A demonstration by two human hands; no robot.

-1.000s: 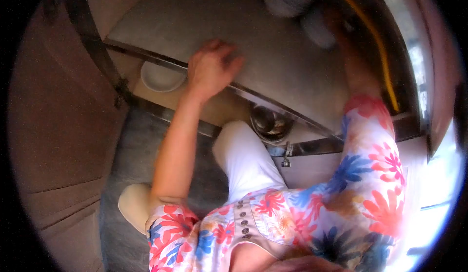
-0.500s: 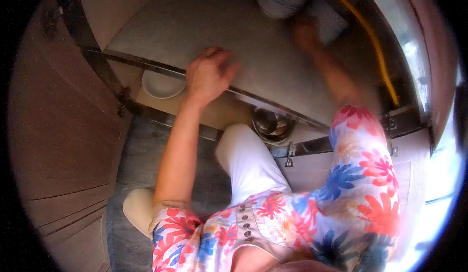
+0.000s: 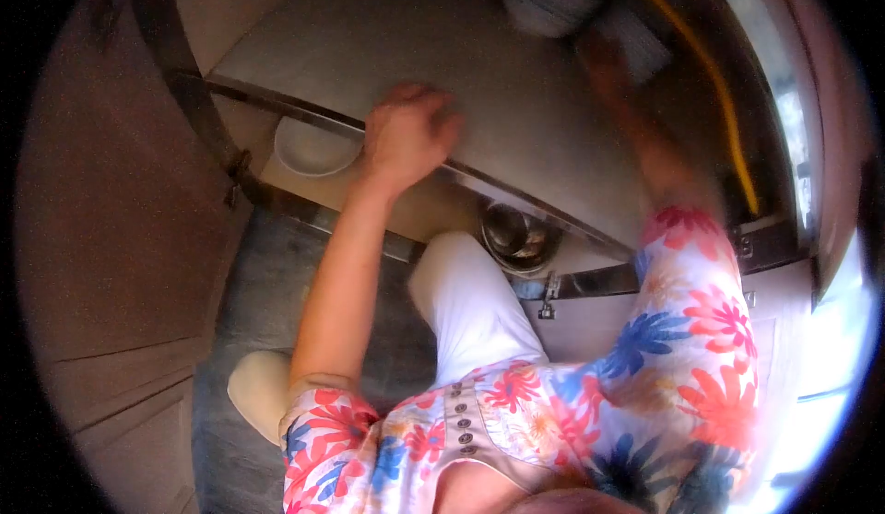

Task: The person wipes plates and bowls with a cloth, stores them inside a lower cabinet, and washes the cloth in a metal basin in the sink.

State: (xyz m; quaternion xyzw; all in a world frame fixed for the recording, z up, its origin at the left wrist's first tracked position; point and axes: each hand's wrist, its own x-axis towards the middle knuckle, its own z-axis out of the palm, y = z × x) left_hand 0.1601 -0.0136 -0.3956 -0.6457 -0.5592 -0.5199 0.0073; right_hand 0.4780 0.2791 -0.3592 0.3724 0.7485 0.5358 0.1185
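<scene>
My left hand [image 3: 408, 136] lies over the front edge of the upper shelf [image 3: 332, 62], its fingers loosely spread on the surface and slightly blurred, with nothing seen in it. Deep in the dim cabinet, my right hand [image 3: 606, 60] reaches to a pale, box-like thing [image 3: 638, 48] with a ribbed surface. The fingers there are dark and smeared, so whether they grip it is hidden. Just left of that hand stands a stack of white bowls [image 3: 546, 5].
Under the shelf are a white bowl [image 3: 315, 148] on the left and shiny metal pots [image 3: 516, 237] on the right. A yellow hose or cable [image 3: 714, 81] runs down the cabinet's right side. Cabinet doors [image 3: 101, 265] stand open at the sides. My knee [image 3: 470, 283] is close to the opening.
The whole view has shifted slightly, so the shelf and its contents appear a bit further right. Both hands keep nearly the same places relative to the shelf and the pale box-like thing.
</scene>
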